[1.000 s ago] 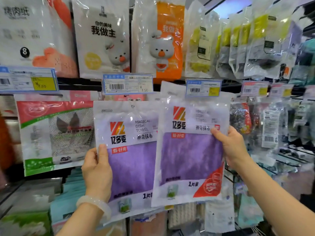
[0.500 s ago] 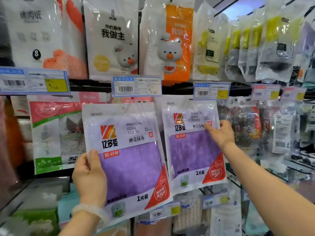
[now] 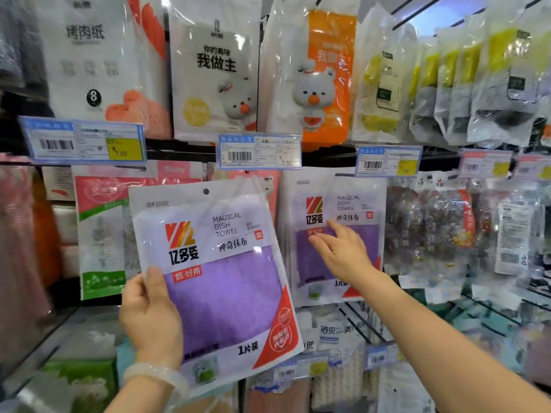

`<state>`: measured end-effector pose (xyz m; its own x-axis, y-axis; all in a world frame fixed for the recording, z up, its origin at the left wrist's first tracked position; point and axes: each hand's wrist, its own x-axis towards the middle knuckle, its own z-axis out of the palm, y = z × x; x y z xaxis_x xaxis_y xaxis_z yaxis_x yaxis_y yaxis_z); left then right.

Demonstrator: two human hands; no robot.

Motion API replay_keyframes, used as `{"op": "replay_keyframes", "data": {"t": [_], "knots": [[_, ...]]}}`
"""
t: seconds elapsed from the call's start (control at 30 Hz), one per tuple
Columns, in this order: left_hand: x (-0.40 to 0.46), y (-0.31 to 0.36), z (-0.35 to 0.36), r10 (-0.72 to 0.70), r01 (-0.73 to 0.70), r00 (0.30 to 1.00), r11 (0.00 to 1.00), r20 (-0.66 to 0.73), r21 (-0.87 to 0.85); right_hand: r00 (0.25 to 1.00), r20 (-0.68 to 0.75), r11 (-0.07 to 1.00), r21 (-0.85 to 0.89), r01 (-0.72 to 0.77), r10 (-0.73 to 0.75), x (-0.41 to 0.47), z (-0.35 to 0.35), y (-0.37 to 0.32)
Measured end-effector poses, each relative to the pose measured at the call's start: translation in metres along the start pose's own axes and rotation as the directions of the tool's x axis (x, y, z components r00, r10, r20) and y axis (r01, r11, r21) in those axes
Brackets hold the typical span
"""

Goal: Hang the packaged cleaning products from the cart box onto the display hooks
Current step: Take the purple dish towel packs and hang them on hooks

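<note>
My left hand keeps its grip on the lower left edge of a purple dish towel pack, thumb on its front, tilted before the display. My right hand has let go, fingers now spread loosely against the hung towel pack under the price tag.

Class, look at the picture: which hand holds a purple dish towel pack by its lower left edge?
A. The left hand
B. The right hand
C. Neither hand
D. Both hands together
A. The left hand has its grip on the near dish towel pack, thumb on the front, while the right hand reaches with straight fingers in front of the hanging pack.
</note>
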<state>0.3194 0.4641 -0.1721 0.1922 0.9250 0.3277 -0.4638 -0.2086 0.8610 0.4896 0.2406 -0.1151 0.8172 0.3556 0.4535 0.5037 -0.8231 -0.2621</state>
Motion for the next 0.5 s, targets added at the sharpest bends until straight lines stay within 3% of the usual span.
{"op": "replay_keyframes", "data": {"t": [0.07, 0.17, 0.27, 0.33, 0.4, 0.5], "knots": [[-0.002, -0.001, 0.002, -0.033, 0.033, 0.999, 0.999, 0.021, 0.001, 0.997, 0.079, 0.981, 0.189, -0.037, 0.022, -0.006, -0.004, -0.002], [-0.015, 0.0, 0.011, -0.073, 0.073, 0.992, 0.997, 0.099, 0.007, 0.985, 0.168, 0.715, 0.685, -0.14, 0.032, -0.021, -0.012, -0.01], [-0.035, 0.0, 0.023, -0.05, 0.046, 0.973, 0.999, 0.224, 0.023, 0.988, 0.151, 0.593, 0.795, -0.129, 0.013, -0.031, -0.016, -0.015], [-0.046, -0.002, 0.032, -0.073, 0.072, 0.948, 0.997, 0.308, 0.015, 0.991, 0.079, 0.477, 0.871, -0.121, 0.107, -0.034, -0.021, -0.014], [-0.055, -0.001, 0.041, -0.105, 0.119, 0.887, 0.993, 0.45, -0.004, 0.981, -0.001, 0.376, 0.924, -0.073, 0.192, -0.039, -0.03, -0.005], [-0.07, 0.007, 0.055, -0.1, 0.134, 0.69, 0.991, 0.717, 0.01, 0.949, -0.144, 0.355, 0.934, 0.037, 0.279, -0.051, -0.043, 0.021]]}}
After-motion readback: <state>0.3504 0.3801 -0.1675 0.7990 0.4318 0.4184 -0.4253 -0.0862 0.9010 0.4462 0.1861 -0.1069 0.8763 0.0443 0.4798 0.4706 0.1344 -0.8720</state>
